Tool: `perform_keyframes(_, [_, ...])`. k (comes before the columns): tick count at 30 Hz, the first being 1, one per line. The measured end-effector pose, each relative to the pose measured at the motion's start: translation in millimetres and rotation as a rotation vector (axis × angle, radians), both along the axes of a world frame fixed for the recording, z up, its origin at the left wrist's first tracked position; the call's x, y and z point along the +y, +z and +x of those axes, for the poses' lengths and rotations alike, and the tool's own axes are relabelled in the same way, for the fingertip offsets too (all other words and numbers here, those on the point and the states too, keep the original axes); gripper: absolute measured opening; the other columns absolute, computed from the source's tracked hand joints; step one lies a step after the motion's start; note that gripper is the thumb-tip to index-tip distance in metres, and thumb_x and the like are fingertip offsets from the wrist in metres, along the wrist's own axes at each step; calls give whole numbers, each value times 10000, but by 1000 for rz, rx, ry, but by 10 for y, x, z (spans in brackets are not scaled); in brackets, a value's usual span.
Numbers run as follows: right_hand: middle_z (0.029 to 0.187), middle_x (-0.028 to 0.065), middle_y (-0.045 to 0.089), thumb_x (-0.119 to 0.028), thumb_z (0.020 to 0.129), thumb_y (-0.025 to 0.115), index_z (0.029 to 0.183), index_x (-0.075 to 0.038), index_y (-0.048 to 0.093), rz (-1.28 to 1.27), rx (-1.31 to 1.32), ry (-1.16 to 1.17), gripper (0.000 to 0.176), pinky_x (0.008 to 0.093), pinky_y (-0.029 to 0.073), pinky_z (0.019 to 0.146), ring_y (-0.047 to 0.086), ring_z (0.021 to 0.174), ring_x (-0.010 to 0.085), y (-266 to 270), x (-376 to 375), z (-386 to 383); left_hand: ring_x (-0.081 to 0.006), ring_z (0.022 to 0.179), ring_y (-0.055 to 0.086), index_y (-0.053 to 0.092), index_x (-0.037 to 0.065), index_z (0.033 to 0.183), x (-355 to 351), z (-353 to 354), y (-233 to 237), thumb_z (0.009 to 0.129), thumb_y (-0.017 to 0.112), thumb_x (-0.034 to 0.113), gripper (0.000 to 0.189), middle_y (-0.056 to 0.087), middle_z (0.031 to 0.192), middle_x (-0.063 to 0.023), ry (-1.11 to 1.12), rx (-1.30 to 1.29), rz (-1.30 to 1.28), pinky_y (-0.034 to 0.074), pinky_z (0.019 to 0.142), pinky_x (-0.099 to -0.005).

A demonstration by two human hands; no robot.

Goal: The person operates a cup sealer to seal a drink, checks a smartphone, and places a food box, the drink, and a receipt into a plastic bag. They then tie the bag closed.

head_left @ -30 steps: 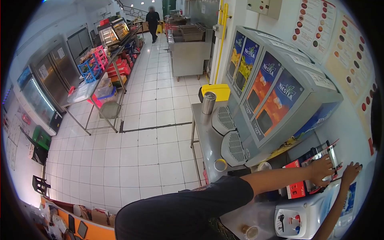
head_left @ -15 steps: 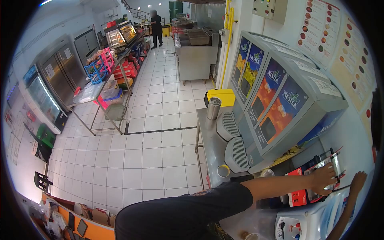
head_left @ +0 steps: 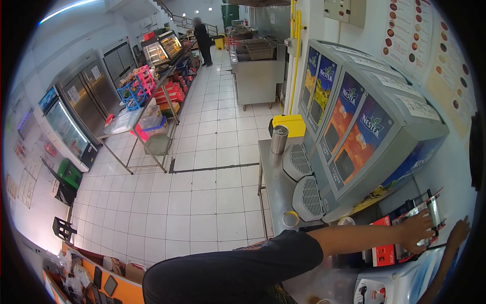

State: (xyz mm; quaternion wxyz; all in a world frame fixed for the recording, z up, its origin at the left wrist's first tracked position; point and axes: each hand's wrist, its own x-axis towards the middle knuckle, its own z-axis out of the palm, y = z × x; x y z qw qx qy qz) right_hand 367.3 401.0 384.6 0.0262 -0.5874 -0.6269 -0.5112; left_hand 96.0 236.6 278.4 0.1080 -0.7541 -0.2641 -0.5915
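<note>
At the right edge of the counter, my left hand point(head_left: 417, 231) lies on the metal upper part of a red and black machine point(head_left: 382, 243), its fingers apart and slightly bent. Just to its right, my right hand point(head_left: 459, 232) is raised near the wall with its fingers pointing up and apart; nothing shows in it. A white and blue appliance point(head_left: 395, 283) stands below both hands. Left of the machine is a clear cup point(head_left: 346, 221), partly hidden behind my left forearm.
Drink dispensers point(head_left: 377, 126) stand on the steel counter point(head_left: 276, 190) beside a metal tumbler point(head_left: 279, 140) and a yellow-rimmed cup point(head_left: 290, 219). A steel table point(head_left: 119, 126) with baskets is at left. A person point(head_left: 203, 41) in dark clothes stands far back. An orange surface point(head_left: 124, 289) is at lower left.
The view has shifted, so the room appears farther right. My left hand's fingers have shifted slightly on the metal part. My right hand stays beside it.
</note>
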Motion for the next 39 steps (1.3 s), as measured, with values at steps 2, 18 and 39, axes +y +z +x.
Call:
perform_keyframes(2, [1397, 79, 516, -202, 1021, 444, 1110, -58, 632, -40, -26, -36, 253, 449, 419, 1035, 527, 1218, 280, -32, -67, -4, -354, 1030, 541, 660, 36, 1061, -13, 3, -8, 653, 683, 423, 563, 583, 991, -185, 2, 16, -7, 252, 1102, -581])
perform_keyframes(18, [762, 99, 646, -307, 1030, 459, 1212, -41, 600, 93, 193, 411, 351, 350, 497, 687, 636, 708, 248, 137, -476, 186, -348, 1031, 555, 664, 54, 1062, -63, -32, 32, 689, 679, 448, 544, 595, 989, -174, 33, 42, 1, 255, 1103, -571])
perform_keyframes(39, [636, 50, 482, -232, 1062, 382, 1021, -53, 464, 322, 1249, 1141, 201, 294, 431, 402, 451, 444, 138, -547, -2649, -1039, -374, 989, 552, 703, 35, 925, 389, 196, -342, 561, 693, 496, 587, 601, 949, -203, 94, 35, 63, 233, 1069, -630])
